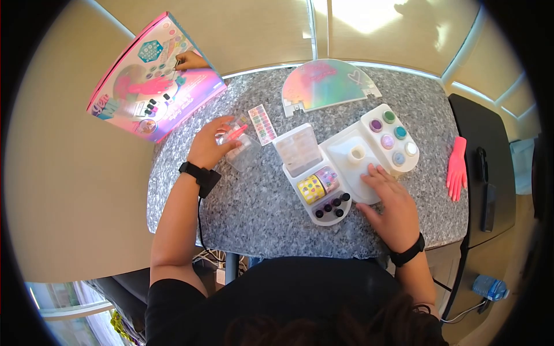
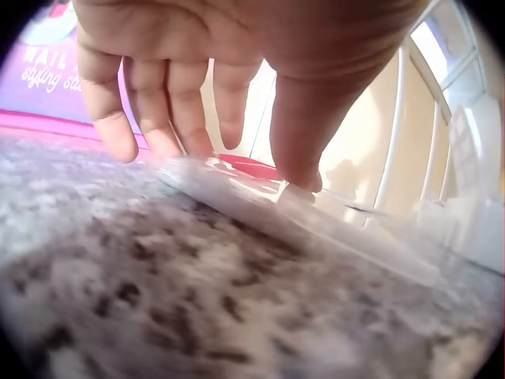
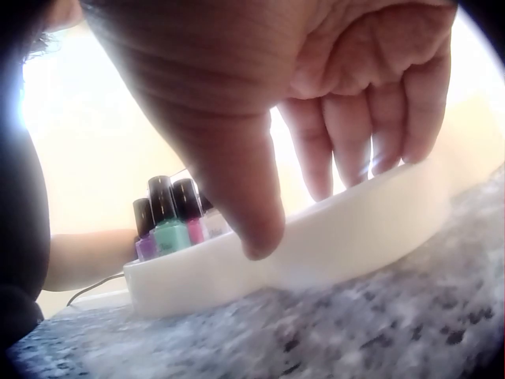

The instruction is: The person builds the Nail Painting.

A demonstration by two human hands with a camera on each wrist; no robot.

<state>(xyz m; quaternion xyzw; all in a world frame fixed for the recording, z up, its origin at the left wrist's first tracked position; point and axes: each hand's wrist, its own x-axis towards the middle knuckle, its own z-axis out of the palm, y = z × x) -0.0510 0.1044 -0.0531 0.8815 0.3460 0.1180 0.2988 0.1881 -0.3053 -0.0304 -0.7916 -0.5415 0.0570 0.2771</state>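
My left hand [image 1: 209,145] reaches down over a clear plastic packet [image 1: 245,154] with a pink piece [image 1: 238,132] at it. In the left wrist view, the fingertips and thumb come down on either side of the crinkled packet [image 2: 237,193], close over the tabletop. My right hand [image 1: 393,203] rests with extended fingers on the near edge of a white nail-studio base [image 1: 346,151]. Its thumb lies against the base's side wall [image 3: 339,257] in the right wrist view. Nail polish bottles [image 3: 170,229] with black caps stand in the base beside that thumb.
Glitter pots [image 1: 386,140] fill the base's right wing; patterned rolls [image 1: 311,189] and a clear lidded box [image 1: 297,150] sit in its left. A sticker sheet [image 1: 262,124], a rainbow panel [image 1: 329,86], the product box [image 1: 156,81] and a pink model hand [image 1: 457,170] lie around it.
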